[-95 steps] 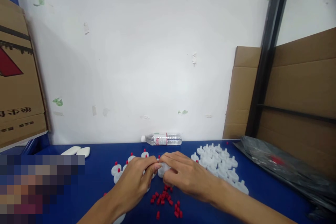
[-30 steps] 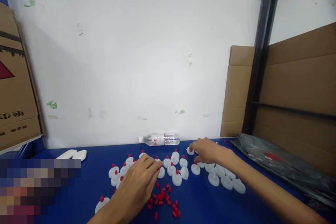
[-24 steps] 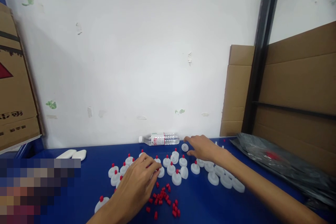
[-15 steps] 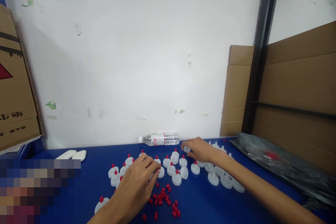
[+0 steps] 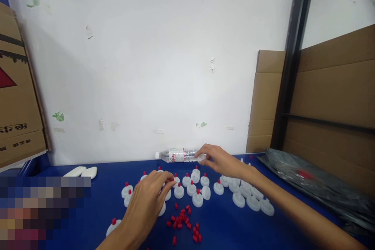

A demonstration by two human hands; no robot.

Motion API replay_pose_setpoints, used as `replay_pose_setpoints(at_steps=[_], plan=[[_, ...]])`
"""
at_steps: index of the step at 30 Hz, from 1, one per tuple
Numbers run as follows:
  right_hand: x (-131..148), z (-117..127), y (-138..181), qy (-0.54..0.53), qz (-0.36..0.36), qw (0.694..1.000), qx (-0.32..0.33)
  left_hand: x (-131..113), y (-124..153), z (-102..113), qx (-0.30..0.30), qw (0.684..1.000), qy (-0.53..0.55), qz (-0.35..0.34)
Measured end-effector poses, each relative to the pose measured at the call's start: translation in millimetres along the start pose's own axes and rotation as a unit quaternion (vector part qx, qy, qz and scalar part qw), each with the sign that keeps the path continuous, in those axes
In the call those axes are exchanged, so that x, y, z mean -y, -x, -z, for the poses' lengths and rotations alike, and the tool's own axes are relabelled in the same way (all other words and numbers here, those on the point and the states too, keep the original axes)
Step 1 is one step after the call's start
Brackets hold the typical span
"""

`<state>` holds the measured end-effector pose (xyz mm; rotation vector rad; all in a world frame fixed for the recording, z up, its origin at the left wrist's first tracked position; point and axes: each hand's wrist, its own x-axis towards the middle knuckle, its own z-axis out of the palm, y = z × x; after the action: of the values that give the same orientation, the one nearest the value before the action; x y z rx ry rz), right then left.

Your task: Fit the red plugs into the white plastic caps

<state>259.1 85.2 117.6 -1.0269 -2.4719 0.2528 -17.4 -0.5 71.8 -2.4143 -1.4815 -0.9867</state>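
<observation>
My right hand point(image 5: 220, 161) is raised above the blue table point(image 5: 96, 199), its fingers pinched on a white plastic cap point(image 5: 201, 158) near the water bottle point(image 5: 179, 155). My left hand point(image 5: 149, 199) hovers low over the table with a small red plug point(image 5: 170, 180) pinched at its fingertips. Between the hands stand several white caps with red plugs fitted point(image 5: 191, 188). Plain white caps point(image 5: 249, 197) lie in a cluster under my right forearm. Loose red plugs point(image 5: 183, 222) are scattered in front of my left hand.
A cardboard box point(image 5: 17, 93) stands at the left and cardboard sheets point(image 5: 328, 93) lean at the right behind a black post point(image 5: 293, 58). A dark plastic bag point(image 5: 316, 187) lies at the right. Two white oblong pieces point(image 5: 82, 172) rest at the back left by the wall.
My right hand has lifted a white cap from the right-hand cluster and carried it up and left. My left hand rose slightly with a red plug at its fingertips.
</observation>
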Motion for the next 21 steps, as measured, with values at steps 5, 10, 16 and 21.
replay_pose_setpoints(at_steps=[5,10,16,21], plan=[[34.4,-1.3,1.8,-0.086,0.047,0.995,0.004,-2.0,-1.5,1.3,0.002,0.998,0.051,0.042],[58.2,-4.1,9.5,-0.137,0.065,0.988,0.002,-4.4,-3.7,1.0,-0.003,0.994,0.085,0.064],[68.7,-9.9,16.2,-0.084,0.039,0.995,0.026,-8.4,-1.3,0.7,-0.041,0.992,0.117,0.016],[70.3,-12.0,15.3,-0.113,0.045,0.992,0.014,-14.6,-1.4,4.6,-0.055,0.988,0.142,-0.007]])
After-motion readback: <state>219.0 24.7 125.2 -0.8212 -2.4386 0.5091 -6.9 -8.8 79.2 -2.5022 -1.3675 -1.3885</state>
